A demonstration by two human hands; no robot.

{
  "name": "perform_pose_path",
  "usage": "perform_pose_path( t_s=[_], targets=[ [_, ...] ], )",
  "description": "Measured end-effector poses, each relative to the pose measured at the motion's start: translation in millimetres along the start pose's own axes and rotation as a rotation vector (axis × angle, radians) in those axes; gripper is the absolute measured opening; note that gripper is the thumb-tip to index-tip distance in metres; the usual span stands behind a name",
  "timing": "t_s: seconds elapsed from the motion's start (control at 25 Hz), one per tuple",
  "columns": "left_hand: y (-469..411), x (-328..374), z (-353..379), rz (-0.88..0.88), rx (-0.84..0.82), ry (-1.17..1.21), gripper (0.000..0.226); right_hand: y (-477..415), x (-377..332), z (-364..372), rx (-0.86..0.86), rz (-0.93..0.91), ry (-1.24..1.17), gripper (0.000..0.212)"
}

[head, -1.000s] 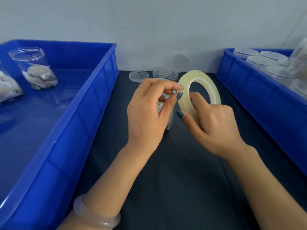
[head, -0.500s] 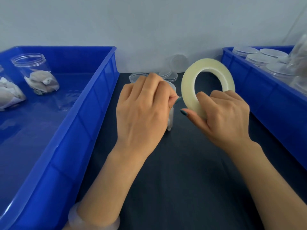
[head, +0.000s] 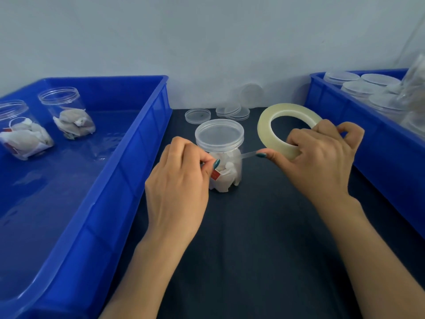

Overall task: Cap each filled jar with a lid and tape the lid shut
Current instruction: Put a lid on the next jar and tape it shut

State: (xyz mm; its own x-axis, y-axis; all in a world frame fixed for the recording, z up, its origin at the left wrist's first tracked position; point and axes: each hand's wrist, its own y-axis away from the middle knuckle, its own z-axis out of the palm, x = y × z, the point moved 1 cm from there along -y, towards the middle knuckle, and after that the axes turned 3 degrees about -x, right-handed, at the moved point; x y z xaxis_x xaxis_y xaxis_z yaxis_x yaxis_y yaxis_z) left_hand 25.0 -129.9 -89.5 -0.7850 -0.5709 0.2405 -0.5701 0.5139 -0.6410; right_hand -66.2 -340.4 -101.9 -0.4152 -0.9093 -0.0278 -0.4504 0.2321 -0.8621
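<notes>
Head: left hand; tape; right hand

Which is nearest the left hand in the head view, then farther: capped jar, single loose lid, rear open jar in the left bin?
1. Capped jar, just right of the left hand.
2. Single loose lid, behind that jar.
3. Rear open jar, in the left bin.

A pale yellowish tape roll is standing out against the dark navy cloth desk, two bright blue plastic bins flanking it.
</notes>
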Motion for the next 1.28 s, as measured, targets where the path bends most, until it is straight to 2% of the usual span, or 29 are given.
perform_pose_path(
  t_s=[0.24,0.56,0.68,0.8,0.88,1.0,1.04,1.2,1.28],
  targets=[
    [-4.8,-9.6,9.2,-0.119,-0.004,-0.002,0.021,0.7,-6.2,8.7,-0.043,0.096,-0.022,0.07],
    [-12.8,-18.5,18.3,-0.115,-0.005,0.003,0.025,-2.6,-18.8,15.6,-0.092,0.155,-0.048,0.068],
    [-11.4,-19.5,24.8,-0.116,-0.001,0.104,0.027,-3.5,-20.8,16.3,-0.129,0.185,-0.051,0.07],
    [-13.0,-24.0,28.9,-0.224,-0.021,0.385,0.06,-3.5,-20.3,15.1,-0.156,0.211,-0.057,0.067],
    [-20.1,-22.4,31.1,-0.234,-0.125,0.529,0.09,-3.9,-20.9,14.6,-0.164,0.211,-0.06,0.066],
    [-33.5,-17.6,38.1,-0.217,-0.263,0.495,0.114,-3.6,-21.4,13.5,-0.202,0.213,-0.062,0.068],
    [-35.6,-18.6,41.3,-0.224,-0.282,0.53,0.115,-3.5,-21.1,13.3,-0.209,0.215,-0.064,0.069],
    [-34.5,-36.1,53.6,-0.285,-0.3,0.936,0.089,-3.3,-19.5,12.8,-0.227,0.208,-0.107,0.063],
    [-34.0,-41.6,55.0,-0.306,-0.323,1.065,0.081,-3.8,-20.4,12.3,-0.222,0.194,-0.135,0.058]
  ],
)
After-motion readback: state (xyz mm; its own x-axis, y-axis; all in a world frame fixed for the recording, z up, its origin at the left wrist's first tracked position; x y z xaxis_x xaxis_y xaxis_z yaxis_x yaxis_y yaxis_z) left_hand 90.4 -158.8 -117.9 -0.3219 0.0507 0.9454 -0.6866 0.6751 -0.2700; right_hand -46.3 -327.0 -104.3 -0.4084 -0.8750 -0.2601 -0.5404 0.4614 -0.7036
